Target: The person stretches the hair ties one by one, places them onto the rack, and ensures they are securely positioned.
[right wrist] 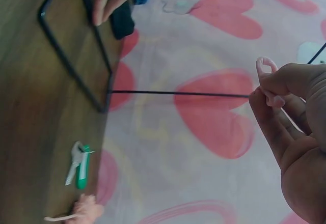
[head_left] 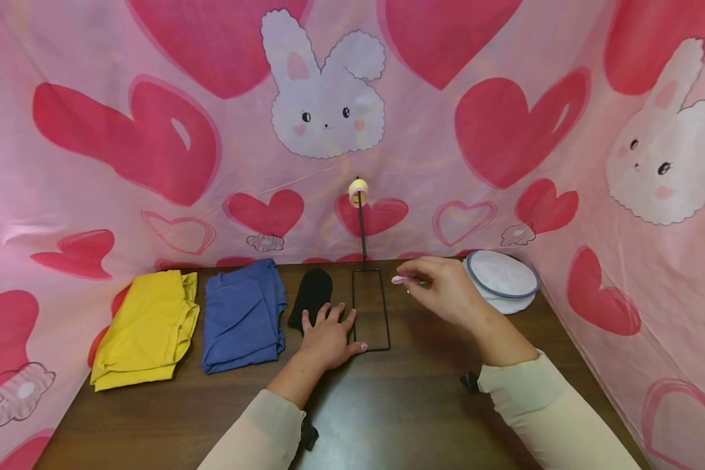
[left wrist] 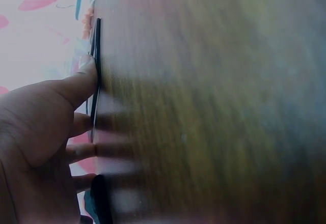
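A black wire stand [head_left: 386, 313] has a flat rectangular base on the table and a rod rising at the back. Near the rod's top hang yellow and pink hair ties [head_left: 358, 190]. My left hand [head_left: 329, 343] rests with spread fingers over the base's left side, thumb on the wire. In my right hand [head_left: 440, 290], thumb and fingertips pinch a pink hair tie [right wrist: 264, 65], held up to the right of the stand. The left wrist view shows the left thumb [left wrist: 84, 81] at the wire.
Left of the stand lie a black sock-like item [head_left: 314, 290], folded blue cloth [head_left: 243, 316] and folded yellow cloth [head_left: 147, 326]. At the back right is a white round fabric item [head_left: 502, 277]. A key with a green tag [right wrist: 82, 168] lies near a pink fluffy thing [right wrist: 86, 208].
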`<state>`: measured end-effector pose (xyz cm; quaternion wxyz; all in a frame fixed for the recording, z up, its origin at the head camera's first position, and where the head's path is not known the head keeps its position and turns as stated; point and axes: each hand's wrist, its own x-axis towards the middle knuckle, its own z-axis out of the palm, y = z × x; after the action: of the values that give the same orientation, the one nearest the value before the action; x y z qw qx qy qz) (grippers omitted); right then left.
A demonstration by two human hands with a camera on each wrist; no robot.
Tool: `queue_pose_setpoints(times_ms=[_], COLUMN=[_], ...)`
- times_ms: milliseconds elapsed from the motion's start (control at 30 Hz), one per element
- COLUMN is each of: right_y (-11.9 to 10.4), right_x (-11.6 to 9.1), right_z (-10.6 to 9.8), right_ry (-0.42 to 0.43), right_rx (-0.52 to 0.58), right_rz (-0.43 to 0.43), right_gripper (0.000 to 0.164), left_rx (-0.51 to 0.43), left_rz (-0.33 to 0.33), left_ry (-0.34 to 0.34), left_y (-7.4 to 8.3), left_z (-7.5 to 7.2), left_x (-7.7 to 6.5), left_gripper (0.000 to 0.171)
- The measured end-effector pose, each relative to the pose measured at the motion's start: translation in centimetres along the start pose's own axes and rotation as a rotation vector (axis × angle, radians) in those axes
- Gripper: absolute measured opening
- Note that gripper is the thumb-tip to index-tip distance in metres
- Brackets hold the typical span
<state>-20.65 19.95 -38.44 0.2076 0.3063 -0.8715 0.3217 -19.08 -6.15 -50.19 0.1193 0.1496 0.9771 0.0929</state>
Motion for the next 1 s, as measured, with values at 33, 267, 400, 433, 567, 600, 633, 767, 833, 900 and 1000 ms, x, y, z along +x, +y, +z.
queue_pose_setpoints(times_ms=[33, 267, 400, 433, 567, 600, 633, 767, 833, 900, 1000], right_y=[-0.3, -2.2, -3.3, -3.6, -4.6, -4.8, -5.0, -5.7, -6.1, -6.5, -6.9], right_x=[0.2, 1.6, 2.3, 2.5, 3.0, 3.1, 3.1, 3.4, 3.5, 3.7, 4.0], right_z=[-0.1, -1.2, -1.6, -1.6, -1.9, -1.9, -2.0, -2.4, -2.6, -2.8, -2.9], right_ry=[0.003, 0.027, 0.051, 0.057, 0.083, 0.089, 0.094, 0.096, 0.102, 0.111, 0.134], right_rx=[-0.005, 0.045, 0.097, 0.116, 0.178, 0.19, 0.197, 0.224, 0.232, 0.237, 0.236], right_rz=[-0.01, -0.082, -0.13, -0.143, -0.192, -0.201, -0.208, -0.237, -0.255, -0.274, -0.304], right_gripper=[0.025, 0.026, 0.025, 0.025, 0.027, 0.028, 0.028, 0.027, 0.025, 0.025, 0.027], left_rx=[-0.002, 0.001, 0.003, 0.003, 0.003, 0.003, 0.003, 0.004, 0.009, 0.008, 0.005], left_rz=[0.001, 0.0, -0.001, -0.001, 0.0, 0.0, 0.0, 0.002, 0.002, 0.002, -0.001], left_ry=[-0.001, 0.003, 0.002, 0.003, 0.001, 0.0, -0.001, 0.001, 0.003, 0.003, 0.0], left_y=[0.0, 0.0, 0.0, 0.0, -0.1, -0.1, 0.0, -0.1, -0.1, -0.1, -0.1], left_z=[0.0, 0.0, 0.0, 0.0, -0.1, -0.1, -0.1, 0.2, 0.3, 0.3, 0.3], left_x=[0.0, 0.1, 0.1, 0.1, 0.1, 0.1, 0.0, 0.1, 0.2, 0.2, 0.2], left_gripper=[0.084, 0.083, 0.083, 0.083, 0.083, 0.083, 0.083, 0.084, 0.084, 0.084, 0.084])
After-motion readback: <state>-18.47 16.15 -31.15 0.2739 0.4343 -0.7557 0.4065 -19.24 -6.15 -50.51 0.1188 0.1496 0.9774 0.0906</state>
